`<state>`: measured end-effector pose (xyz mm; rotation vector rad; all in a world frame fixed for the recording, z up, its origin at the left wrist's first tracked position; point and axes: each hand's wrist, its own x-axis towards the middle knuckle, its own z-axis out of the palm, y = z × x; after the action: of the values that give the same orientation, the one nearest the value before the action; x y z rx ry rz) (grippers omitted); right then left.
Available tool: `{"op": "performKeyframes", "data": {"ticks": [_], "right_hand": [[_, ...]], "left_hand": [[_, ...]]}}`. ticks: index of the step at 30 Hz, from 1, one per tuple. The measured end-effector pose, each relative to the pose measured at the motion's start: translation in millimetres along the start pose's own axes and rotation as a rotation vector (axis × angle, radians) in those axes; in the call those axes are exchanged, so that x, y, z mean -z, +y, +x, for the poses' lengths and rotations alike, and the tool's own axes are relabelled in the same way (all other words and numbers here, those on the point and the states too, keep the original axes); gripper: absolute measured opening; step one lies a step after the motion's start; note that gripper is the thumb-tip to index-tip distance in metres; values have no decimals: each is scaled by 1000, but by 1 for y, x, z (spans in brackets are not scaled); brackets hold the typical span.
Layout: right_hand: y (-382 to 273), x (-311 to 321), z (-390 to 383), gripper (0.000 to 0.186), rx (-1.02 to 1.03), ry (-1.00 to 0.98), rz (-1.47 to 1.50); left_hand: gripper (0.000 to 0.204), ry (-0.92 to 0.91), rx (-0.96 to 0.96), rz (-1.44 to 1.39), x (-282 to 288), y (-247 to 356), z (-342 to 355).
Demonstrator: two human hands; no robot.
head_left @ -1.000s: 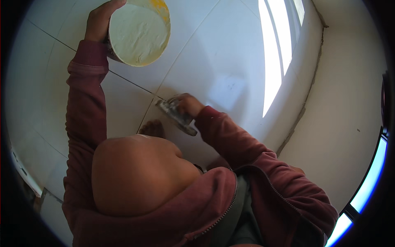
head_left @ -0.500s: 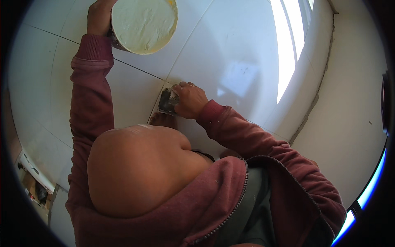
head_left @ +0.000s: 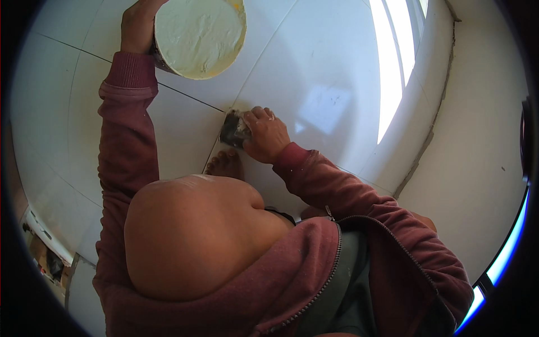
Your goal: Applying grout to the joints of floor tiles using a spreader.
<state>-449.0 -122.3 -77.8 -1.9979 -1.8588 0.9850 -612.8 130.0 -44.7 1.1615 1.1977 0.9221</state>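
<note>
At the far left of the head view, my left hand [head_left: 138, 27] grips the side of a round bucket [head_left: 242, 39]; its fingers are partly hidden and cut off by the upper edge. Pale cream paste [head_left: 199, 36] with a ridged surface shows inside. My right hand [head_left: 266, 135] is closed around a flat, dark scraper [head_left: 233, 128] smeared with pale residue. The scraper lies against the white tiled floor, near where the joints between tiles meet. Fingers and thumb cover its right part.
My bare foot [head_left: 225, 165] stands just nearer than the scraper, and my bent knee [head_left: 179, 236] fills the lower middle. A pale wall [head_left: 477, 123] with a rough bottom edge runs along the right. Bright light falls on the tiles [head_left: 337, 62]. Mixed items [head_left: 50, 261] lie lower left.
My right hand and the scraper have moved slightly away from me, and more of my foot's toes show. My left hand stays at the bucket; the whole view has shifted a little.
</note>
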Motion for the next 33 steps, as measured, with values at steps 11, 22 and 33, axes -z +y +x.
{"op": "performKeyframes", "data": {"ticks": [11,22,33], "right_hand": [[2,19,35,32,317,-212,-264],[32,22,-36,42,6,-222,-73],[13,18,-11,34,-11,-263,-28]], "left_hand": [[38,-63,112,-75,0,2,-2],[38,-95,148,-148,-4,5,-4],[40,-23,-68,29,-10,5,-9]]}}
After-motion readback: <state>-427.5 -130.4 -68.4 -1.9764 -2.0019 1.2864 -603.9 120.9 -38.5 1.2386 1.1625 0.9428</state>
